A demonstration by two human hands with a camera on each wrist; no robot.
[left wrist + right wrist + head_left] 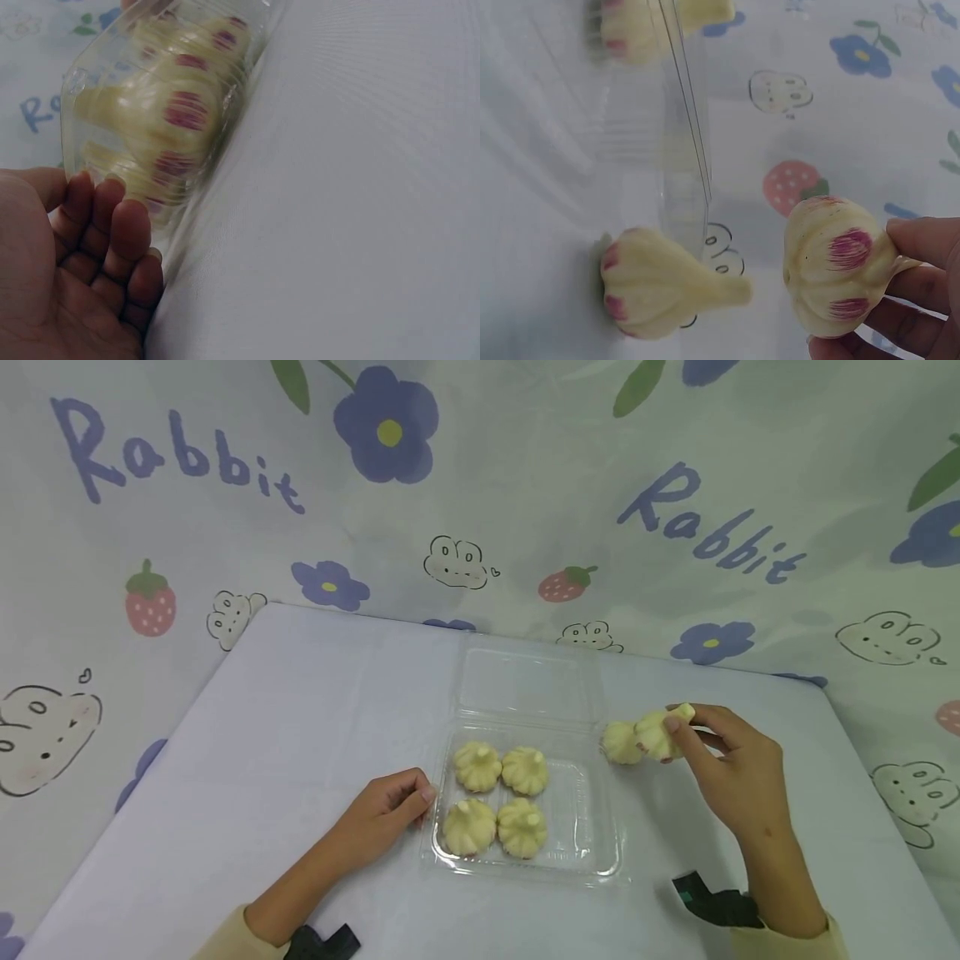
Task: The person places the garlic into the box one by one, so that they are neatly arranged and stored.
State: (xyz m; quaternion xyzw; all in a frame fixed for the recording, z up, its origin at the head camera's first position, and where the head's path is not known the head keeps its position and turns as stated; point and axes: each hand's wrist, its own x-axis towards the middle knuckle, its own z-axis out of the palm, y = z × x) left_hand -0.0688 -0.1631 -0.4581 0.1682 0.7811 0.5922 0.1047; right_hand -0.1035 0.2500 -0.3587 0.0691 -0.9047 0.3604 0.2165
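Observation:
My right hand (742, 768) pinches a garlic bulb (657, 737) by its stem, above the table and to the right of the clear plastic container (600, 810). In the right wrist view the held garlic bulb (829, 266) shows purple streaks on its pale side. Another garlic bulb (656, 285) stands on the table beside the container. At the container's left rim, my left hand (386, 814) grips the edge between thumb and curled fingers. Several garlic bulbs (478, 766) sit stem up in the container's left half.
The container's transparent lid (525, 681) lies folded open toward the back. White cloth covers the table (300, 718). Behind it hangs a printed curtain (480, 493) with flowers, rabbits and strawberries. Each wrist wears a black strap (716, 902).

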